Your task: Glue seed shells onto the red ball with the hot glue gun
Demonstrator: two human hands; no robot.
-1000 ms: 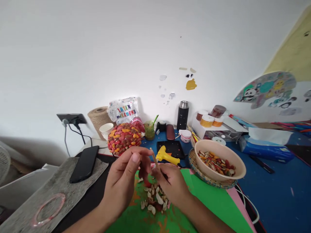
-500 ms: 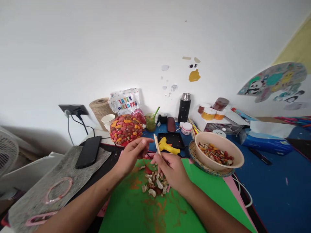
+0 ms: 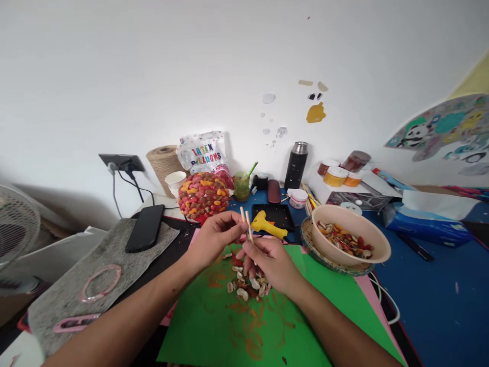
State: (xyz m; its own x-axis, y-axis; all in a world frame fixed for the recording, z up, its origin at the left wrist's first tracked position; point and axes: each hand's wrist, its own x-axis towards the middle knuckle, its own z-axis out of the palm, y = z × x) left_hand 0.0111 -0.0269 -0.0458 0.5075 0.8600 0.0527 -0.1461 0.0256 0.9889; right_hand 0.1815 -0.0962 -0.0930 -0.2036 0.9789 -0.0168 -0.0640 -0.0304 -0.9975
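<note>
My left hand [image 3: 216, 237] and my right hand [image 3: 269, 262] meet above a green sheet [image 3: 237, 331]. Both pinch thin wooden sticks [image 3: 246, 223] that stand upright between their fingertips. Two stick tips show side by side; which hand holds which I cannot tell. Right beneath the hands lies a small pile of pistachio shells [image 3: 246, 285] on the green sheet. A yellow glue gun [image 3: 267, 227] rests just behind the hands.
A beige bowl [image 3: 376, 247] of coloured shells stands to the right on a woven mat. A shell-covered ball [image 3: 202, 196], twine roll [image 3: 162, 160], black flask [image 3: 296, 165], paint jars [image 3: 336, 176] and tissue pack [image 3: 428, 224] line the back. A phone [image 3: 145, 234] lies left on grey felt.
The hands have moved away from me and lowered toward the shell pile. A second stick tip now shows beside the first. The camera has tilted down and shifted left.
</note>
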